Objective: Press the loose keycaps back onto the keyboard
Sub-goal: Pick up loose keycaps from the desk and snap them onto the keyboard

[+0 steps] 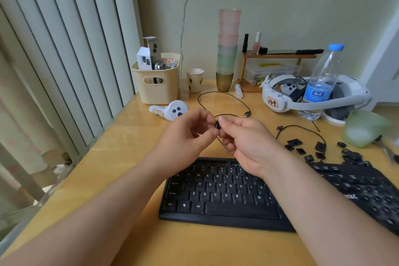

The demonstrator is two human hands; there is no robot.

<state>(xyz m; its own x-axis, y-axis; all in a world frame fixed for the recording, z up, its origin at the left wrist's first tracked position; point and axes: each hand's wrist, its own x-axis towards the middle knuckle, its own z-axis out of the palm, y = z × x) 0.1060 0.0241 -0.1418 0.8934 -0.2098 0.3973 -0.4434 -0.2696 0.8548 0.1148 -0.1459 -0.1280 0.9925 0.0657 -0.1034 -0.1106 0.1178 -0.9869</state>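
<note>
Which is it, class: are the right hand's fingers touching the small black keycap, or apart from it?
Touching. The head view shows the right hand pinching the keycap at its fingertips.

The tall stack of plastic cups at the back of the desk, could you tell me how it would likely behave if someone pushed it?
The stack of cups would probably tip rather than slide, being tall on one narrow base cup. It looks like light, translucent plastic, so a small nudge could topple it. Falling right, it might hit the small wooden shelf.
</note>
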